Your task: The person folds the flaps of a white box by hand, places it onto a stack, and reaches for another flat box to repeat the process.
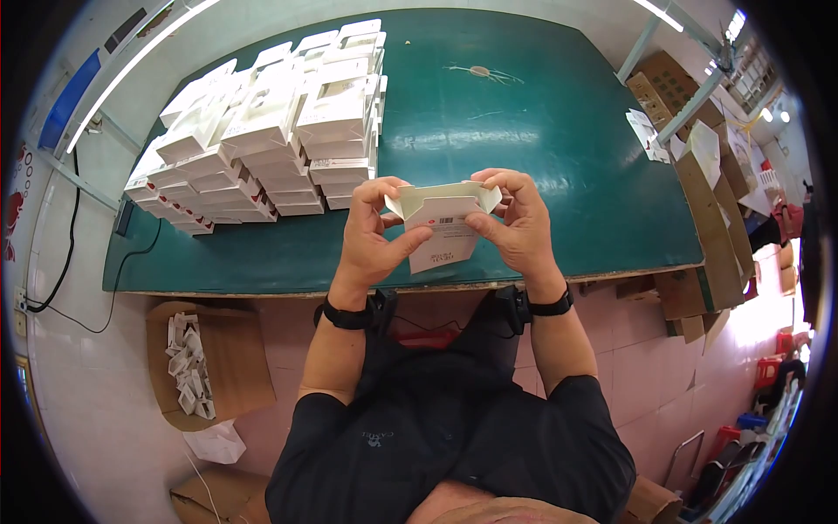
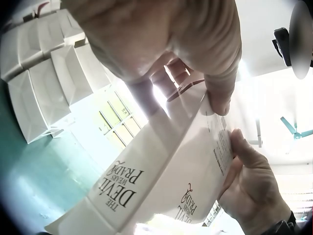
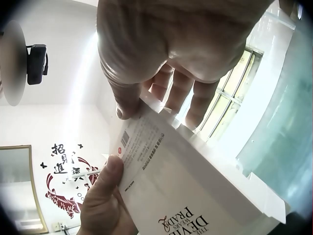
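A white carton (image 1: 439, 231) printed "The Devil Wears Prada" is held up over the front edge of the green table. Its upper end stands open, with side flaps spread out. My left hand (image 1: 371, 231) pinches the left upper side, thumb on the printed face and fingers behind. On the opposite side my right hand (image 1: 518, 229) pinches it the same way. In the left wrist view the carton (image 2: 171, 161) slants below the left hand (image 2: 166, 44). The right wrist view shows the carton's barcode face (image 3: 161, 161) under the right hand (image 3: 171, 44).
Stacks of white boxes (image 1: 262, 131) fill the table's left part. The green table (image 1: 524, 122) carries a small stringy item (image 1: 480, 72) toward the back. A cardboard box (image 1: 227, 367) with small white pieces stands on the floor at left. More cardboard (image 1: 711, 227) leans at the right edge.
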A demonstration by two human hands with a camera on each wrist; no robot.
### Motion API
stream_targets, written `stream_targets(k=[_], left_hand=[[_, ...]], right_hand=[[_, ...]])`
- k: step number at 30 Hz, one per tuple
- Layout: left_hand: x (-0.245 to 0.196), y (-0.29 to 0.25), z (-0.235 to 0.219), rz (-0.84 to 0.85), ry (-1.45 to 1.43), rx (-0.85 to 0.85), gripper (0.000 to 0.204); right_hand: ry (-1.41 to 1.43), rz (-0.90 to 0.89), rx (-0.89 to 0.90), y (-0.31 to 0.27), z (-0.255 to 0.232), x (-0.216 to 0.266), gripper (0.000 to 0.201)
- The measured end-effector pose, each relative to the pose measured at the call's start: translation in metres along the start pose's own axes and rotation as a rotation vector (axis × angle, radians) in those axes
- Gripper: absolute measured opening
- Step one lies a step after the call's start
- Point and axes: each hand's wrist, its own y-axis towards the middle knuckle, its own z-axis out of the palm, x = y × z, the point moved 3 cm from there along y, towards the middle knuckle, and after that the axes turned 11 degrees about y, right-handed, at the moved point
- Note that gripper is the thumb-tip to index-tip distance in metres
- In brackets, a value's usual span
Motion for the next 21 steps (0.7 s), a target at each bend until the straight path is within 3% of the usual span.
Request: stream_targets(k=[17,21], left_hand=[[-0.007,0.001,-0.001,0.128,0.069,0.073,0.074],[-0.025,0.006,-0.007,0.005,0.305,0.207,0.066]], right_hand=[[0.065,0.009,0.024,0.001,-0.001,0.001,0.046],[0.035,0.052,0.028,0.0,-0.002,0.001,0.046]])
